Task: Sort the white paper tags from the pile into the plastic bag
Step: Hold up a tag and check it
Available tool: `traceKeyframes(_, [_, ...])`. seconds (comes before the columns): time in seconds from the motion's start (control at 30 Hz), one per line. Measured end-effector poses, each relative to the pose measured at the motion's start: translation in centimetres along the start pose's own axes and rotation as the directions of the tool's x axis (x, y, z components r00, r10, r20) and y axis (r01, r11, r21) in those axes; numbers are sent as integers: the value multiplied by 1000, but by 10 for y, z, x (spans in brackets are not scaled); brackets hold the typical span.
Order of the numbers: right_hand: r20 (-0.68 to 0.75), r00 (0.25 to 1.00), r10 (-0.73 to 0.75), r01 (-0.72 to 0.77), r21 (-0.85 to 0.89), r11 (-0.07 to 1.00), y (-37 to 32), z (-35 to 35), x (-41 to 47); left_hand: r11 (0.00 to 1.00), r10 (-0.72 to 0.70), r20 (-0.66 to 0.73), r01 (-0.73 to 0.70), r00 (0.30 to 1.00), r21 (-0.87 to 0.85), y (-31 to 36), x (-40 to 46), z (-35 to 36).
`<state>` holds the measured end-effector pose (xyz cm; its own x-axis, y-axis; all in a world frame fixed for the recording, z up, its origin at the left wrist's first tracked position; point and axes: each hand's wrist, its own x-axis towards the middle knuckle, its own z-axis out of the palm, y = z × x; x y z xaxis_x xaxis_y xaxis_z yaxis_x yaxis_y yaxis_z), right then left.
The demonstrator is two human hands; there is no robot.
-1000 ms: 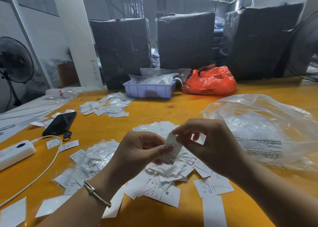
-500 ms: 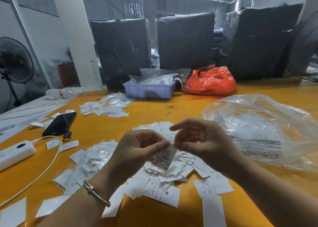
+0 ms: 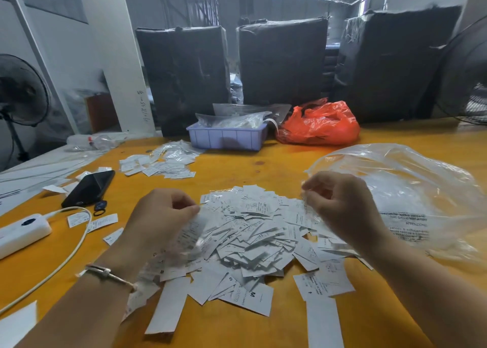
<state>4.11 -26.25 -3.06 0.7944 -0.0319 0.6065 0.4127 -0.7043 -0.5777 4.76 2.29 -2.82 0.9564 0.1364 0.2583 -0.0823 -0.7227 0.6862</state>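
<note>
Near the counter's [image 3: 276, 168] front edge lies the pile of white paper tags [image 3: 253, 237], spread across the middle. The left hand [image 3: 158, 221] hovers over the pile's left side, fingers curled, pinching a blurred tag [image 3: 191, 233]. The right hand [image 3: 340, 205] is over the pile's right side, fingers curled; whether it holds anything I cannot tell. Just right of it lies the clear plastic bag [image 3: 411, 189]. Toward the far edge stand a lilac tray [image 3: 226, 138] and a red bag [image 3: 320, 125].
</note>
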Motion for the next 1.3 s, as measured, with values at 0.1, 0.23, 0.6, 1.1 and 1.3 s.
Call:
traceKeyframes(0.1, [-143, 988, 51, -86, -253, 964, 13, -10, 7, 983, -57, -21, 60, 998, 171, -8, 6, -8])
traceKeyframes(0.23, [-112, 972, 205, -233, -480, 846, 28, -22, 15, 923, -114, 1, 105, 993, 371, -11, 5, -12])
traceKeyframes(0.6, [100, 893, 438, -219, -754, 620, 39, -25, 15, 869, -131, 17, 107, 991, 483, -9, 3, -19])
traceKeyframes(1.1, [-297, 955, 0, -110, -352, 929, 27, -24, 15, 912, 366, -94, -338, 926, 232, 12, -12, 15])
traceKeyframes(1.3, [128, 976, 179, -220, 529, 820, -11, -10, 4, 911, 396, 92, -378, 914, -165, 24, -24, 30])
